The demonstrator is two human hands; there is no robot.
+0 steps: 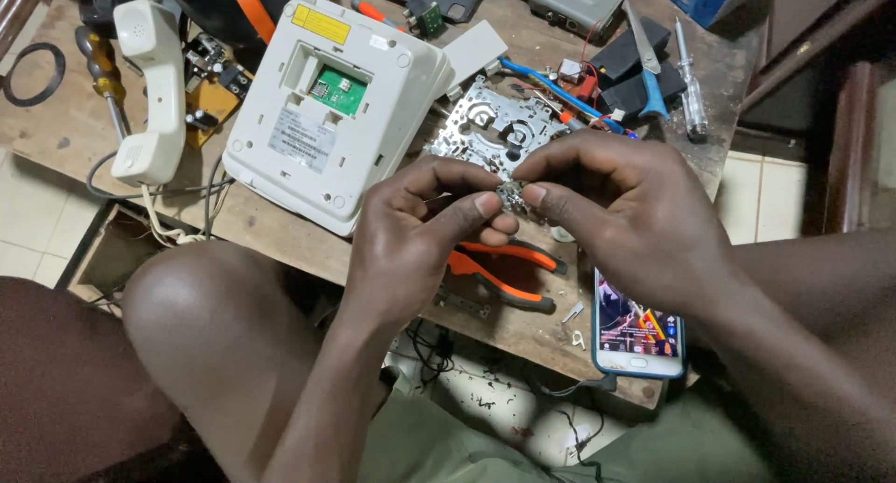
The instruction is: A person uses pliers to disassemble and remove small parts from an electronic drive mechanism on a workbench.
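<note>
Small metal part pinched between both hands over a cluttered repair bench

Small metal part (510, 194), silvery and too tiny to make out in detail, sits between the fingertips of both hands above the wooden bench (280, 226). From the left I see a cream telephone handset (149, 91) lying on the bench. Just beside it a white telephone base (331, 110) lies upside down, a green circuit board showing in its hatch. My left hand (420, 231) is closed in a pinch on the part, thumb against forefinger. Behind the hands lies a perforated metal chassis plate (495, 119); below them, orange-handled pliers (504, 273). My right hand (625, 212) pinches the same part from the other side. A smartphone (637, 338) with a lit screen lies at the bench edge. I judge this an inspecting or prying step; the next move calls for a steady, fine grip.
</note>
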